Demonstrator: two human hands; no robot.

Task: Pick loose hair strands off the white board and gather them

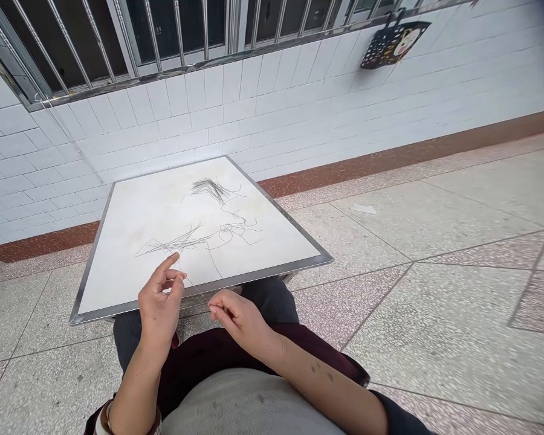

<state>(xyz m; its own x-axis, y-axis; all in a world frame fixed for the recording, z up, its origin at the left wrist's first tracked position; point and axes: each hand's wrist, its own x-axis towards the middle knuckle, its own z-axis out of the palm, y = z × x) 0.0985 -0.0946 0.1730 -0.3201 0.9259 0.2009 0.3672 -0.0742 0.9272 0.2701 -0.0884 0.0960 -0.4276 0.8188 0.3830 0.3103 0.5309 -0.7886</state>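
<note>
Between my two hands, just over the near edge of the white board (140,202), runs a thin dark strand (196,290). My left hand (159,299) pinches one end between thumb and a finger, with its index finger pointing up and away. The other end sits in the closed fingertips of my right hand (241,319). On the board ahead, a loose row of crossed strands (174,244) lies near my left fingers, and curled, tangled strands (231,229) lie to its right. A denser dark bunch of strands (211,188) is farther back. Whether they are wire or thread I cannot tell.
The board has a grey metal rim (290,264) and stands over my knees. Behind it rises a white tiled wall (199,127) with a barred window (163,36). A black perforated basket (392,45) hangs at right. A white scrap (363,209) lies on the speckled floor.
</note>
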